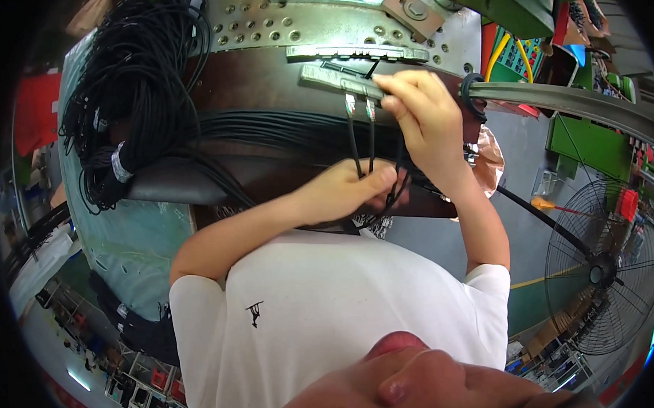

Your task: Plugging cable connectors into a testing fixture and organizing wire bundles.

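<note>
1. Two black cables [353, 141] are gripped in the left hand [348, 191], thumb over them, shiny tips [350, 105] pointing up at the bar.
2. Bar [327, 78] is pinched at its right end by the right hand [431, 119], thumb and fingers. It's slightly tilted, above the table [238, 84]; whether the tips are seated in it or only meet its near edge can't be told.
3. Toothed bar [357, 53] lies just beyond, roughly alongside.
4. Cables are best gripped close to the tips, so bending is limited; both should be presented parallel and level.
5. Bar should be steadied and squared to the cables; tip alignment is worth checking one at a time. Fingertips are best placed clear of the edges.
6. Slack to the bundle [280, 127] and coil [143, 81] should be left loose; a tug could probably drag the tips off line.
</note>
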The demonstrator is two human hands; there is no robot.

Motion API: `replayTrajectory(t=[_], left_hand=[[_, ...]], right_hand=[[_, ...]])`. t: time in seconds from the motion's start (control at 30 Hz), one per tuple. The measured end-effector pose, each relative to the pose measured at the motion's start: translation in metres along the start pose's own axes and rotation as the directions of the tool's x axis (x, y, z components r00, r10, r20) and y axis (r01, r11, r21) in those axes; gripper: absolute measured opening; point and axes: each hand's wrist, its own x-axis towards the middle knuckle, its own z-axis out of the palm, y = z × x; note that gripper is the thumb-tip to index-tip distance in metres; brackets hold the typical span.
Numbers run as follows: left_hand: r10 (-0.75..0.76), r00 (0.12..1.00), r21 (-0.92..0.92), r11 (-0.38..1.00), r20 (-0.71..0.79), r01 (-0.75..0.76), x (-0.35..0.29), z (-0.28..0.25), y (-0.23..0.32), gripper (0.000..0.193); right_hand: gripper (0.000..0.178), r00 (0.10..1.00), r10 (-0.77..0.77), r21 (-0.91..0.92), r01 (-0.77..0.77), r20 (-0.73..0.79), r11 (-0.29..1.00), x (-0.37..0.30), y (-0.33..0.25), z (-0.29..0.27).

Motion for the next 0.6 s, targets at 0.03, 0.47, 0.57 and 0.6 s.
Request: replayTrajectory(t=[0.03,0.47,0.57,0.6], left_hand=[[-0.044,0.999,0.013,0.999,0.015,0.044,0.000,-0.003,0.011,0.038],[0.147,0.868,-0.498,0.858,0.475,0.127,0.130,-0.177,0.148,0.032],[0.222,0.837,-0.459,0.887,0.499,0.038,0.136,-0.172,0.149,0.027],[0.271,0.816,-0.423,0.906,0.511,-0.036,0.133,-0.168,0.144,0.024]], right_hand=[[0.023,0.998,-0.050,-0.038,0.049,-0.026,0.998,0.016,0.004,0.002],[0.017,0.988,-0.152,-0.393,0.130,-0.027,0.910,0.149,0.152,0.030],[0.019,0.967,-0.254,-0.542,0.201,-0.024,0.816,0.162,0.180,0.034],[0.020,0.956,-0.293,-0.568,0.232,-0.017,0.790,0.178,0.197,0.053]])
